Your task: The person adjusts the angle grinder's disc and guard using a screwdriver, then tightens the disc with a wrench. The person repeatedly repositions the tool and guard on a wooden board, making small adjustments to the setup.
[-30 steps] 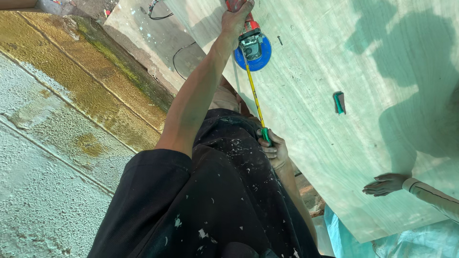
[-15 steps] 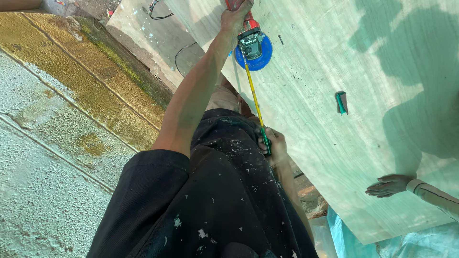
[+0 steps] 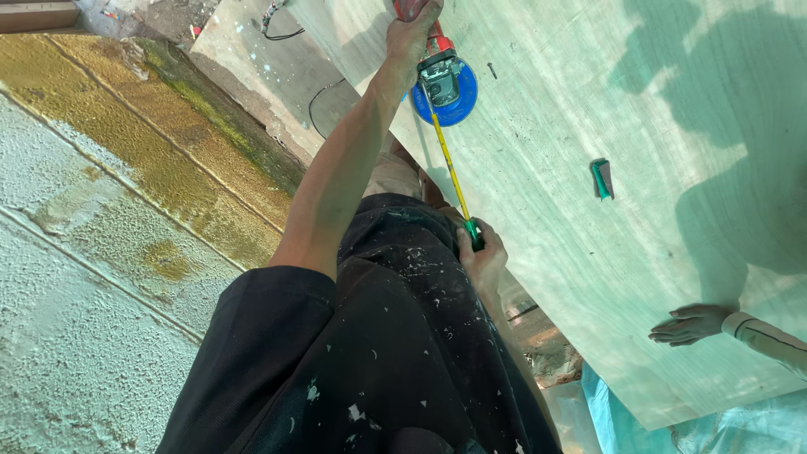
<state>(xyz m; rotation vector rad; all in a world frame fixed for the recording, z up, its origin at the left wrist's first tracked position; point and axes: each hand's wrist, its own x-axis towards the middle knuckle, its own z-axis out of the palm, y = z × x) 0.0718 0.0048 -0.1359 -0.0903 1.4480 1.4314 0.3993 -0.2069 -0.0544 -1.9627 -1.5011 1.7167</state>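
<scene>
Fingers of the right hand (image 3: pixel 482 256) pinch the green hook end of the yellow tape blade (image 3: pixel 450 168) at the near edge of the pale plywood sheet (image 3: pixel 588 101). The left hand (image 3: pixel 414 29) is closed around the red tape measure case (image 3: pixel 441 71), far up the sheet. Keeping the blade taut and flat matters. Another person's hand (image 3: pixel 691 324) steadies the sheet; a green marker (image 3: pixel 600 178) lies clear.

Three hands show: the person's left hand (image 3: pixel 419 34), their right hand (image 3: pixel 482 259), and a co-worker's hand (image 3: pixel 693 324). One pale plywood sheet (image 3: pixel 588 109). One tape measure (image 3: pixel 444 80) with one yellow blade (image 3: pixel 450 164) and one blue disc (image 3: pixel 464 92) under it. One small green object (image 3: pixel 600 178). One dark screw (image 3: pixel 493 70). One black cable (image 3: pixel 324 94). One blue tarpaulin (image 3: pixel 622 420).
</scene>
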